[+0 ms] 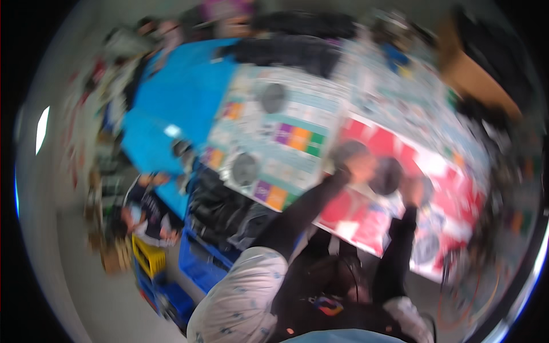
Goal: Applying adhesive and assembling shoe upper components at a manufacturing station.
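Dark disc [386,176] between left hand [361,167] and right hand [413,191], over red-white sheet [463,197]. Blur: can't tell if either hand grips anything. Grey disc [426,248] near sheet's lower edge.

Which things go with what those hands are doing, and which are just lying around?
Seems part of the work:
- dark round piece between the left hand and right hand (too blurry to tell if held)
- red-and-white sheet under them

Seems just lying about:
- yellow crate
- blue crate
- brown cardboard box
- black pile
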Available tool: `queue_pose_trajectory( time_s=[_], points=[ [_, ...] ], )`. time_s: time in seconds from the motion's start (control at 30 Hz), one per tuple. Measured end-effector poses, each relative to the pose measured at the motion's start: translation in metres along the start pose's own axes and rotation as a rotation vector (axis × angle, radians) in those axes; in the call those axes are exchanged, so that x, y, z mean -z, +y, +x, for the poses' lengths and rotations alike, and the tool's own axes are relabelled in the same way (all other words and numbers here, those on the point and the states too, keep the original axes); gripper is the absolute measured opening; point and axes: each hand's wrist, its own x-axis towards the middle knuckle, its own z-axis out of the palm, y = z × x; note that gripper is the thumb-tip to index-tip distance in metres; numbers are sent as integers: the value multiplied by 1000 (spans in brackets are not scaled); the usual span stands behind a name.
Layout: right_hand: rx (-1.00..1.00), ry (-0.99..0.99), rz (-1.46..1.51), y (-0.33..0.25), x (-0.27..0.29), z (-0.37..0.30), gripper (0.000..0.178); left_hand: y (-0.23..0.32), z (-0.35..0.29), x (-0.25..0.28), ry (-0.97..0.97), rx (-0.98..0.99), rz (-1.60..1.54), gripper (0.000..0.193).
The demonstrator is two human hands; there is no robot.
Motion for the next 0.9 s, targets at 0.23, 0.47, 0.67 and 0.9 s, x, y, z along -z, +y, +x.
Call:
queue_pose_trajectory(
  time_s=[0.23,0.47,0.67,0.9],
  points=[
    [-272,184,658,-61,58,-16,35,-10,-17,-8,175,44,39,19],
    [-241,229,1015,-67,134,-18,26,9,-25,64,256,-9,318,14],
    [-293,139,1133,-123,117,-6,24,-10,-123,198,306,543,-516,12],
    [-164,-154,1194,-248,31,35,27,-61,-271,157,638,985,-1243,36]
  ],
)
